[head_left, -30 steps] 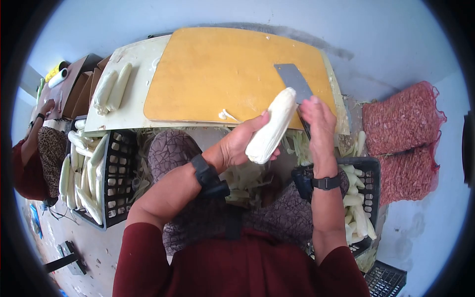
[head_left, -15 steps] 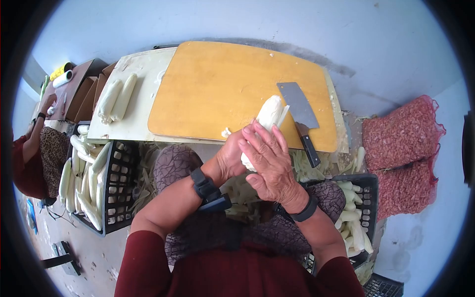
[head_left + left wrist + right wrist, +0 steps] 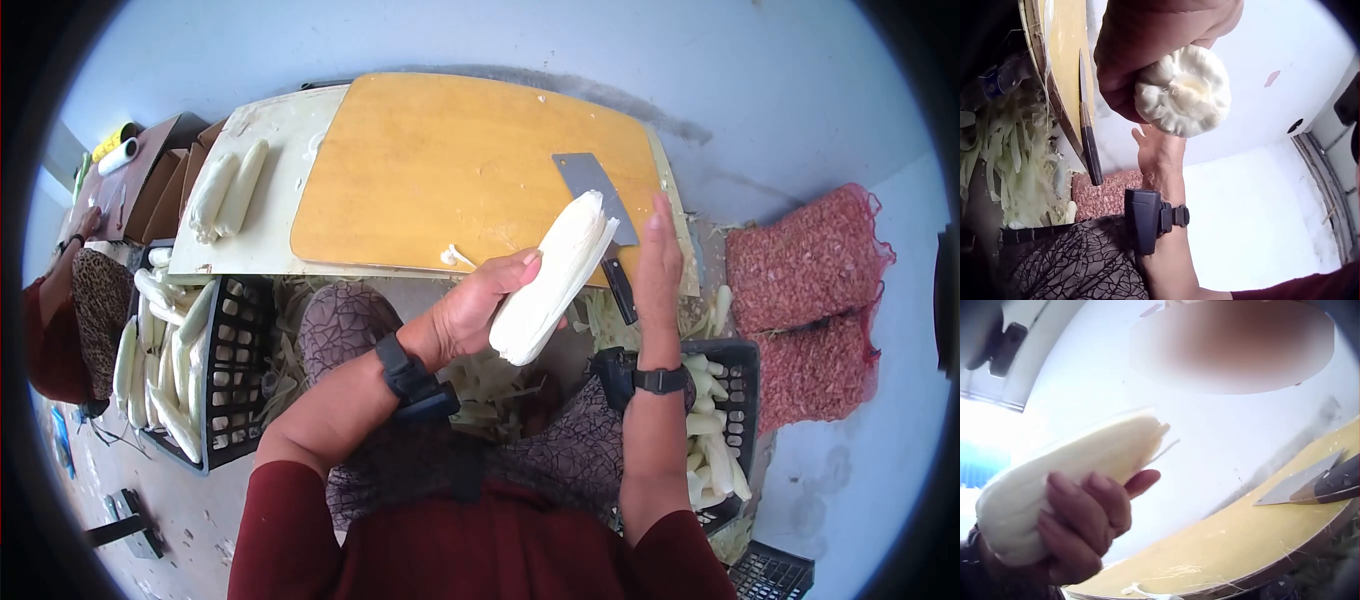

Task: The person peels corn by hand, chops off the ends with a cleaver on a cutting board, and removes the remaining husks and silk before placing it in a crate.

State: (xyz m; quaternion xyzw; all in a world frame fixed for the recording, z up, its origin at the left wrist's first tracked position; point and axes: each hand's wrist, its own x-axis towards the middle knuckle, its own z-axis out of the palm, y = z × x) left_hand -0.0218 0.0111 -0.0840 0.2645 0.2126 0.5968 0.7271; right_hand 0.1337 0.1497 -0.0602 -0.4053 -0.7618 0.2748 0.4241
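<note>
My left hand point(image 3: 475, 305) grips a pale ear of corn in its inner husk point(image 3: 557, 275), tilted up and to the right over the board's near edge. In the right wrist view, several fingers point(image 3: 1079, 512) curl round the ear, and a thin strip of husk stands off its tip. Its lobed cut base point(image 3: 1188, 90) faces the left wrist camera. To the right of the ear and apart from it, my right hand point(image 3: 660, 265) is raised with straight fingers. A cleaver point(image 3: 595, 190) lies on the yellow board point(image 3: 440, 160), its dark handle jutting over the near edge.
Two pale ears point(image 3: 228, 192) lie on the white tabletop at left. Black crates of ears stand left point(image 3: 240, 340) and right point(image 3: 735, 395). Husk strips cover the floor under the board. Red net sacks point(image 3: 800, 260) lean at right. Another person point(image 3: 60, 310) sits far left.
The right hand left the cleaver, ran over the ear beside the left hand, then moved off to the right. The left hand kept its hold, and the cleaver stayed on the board.
</note>
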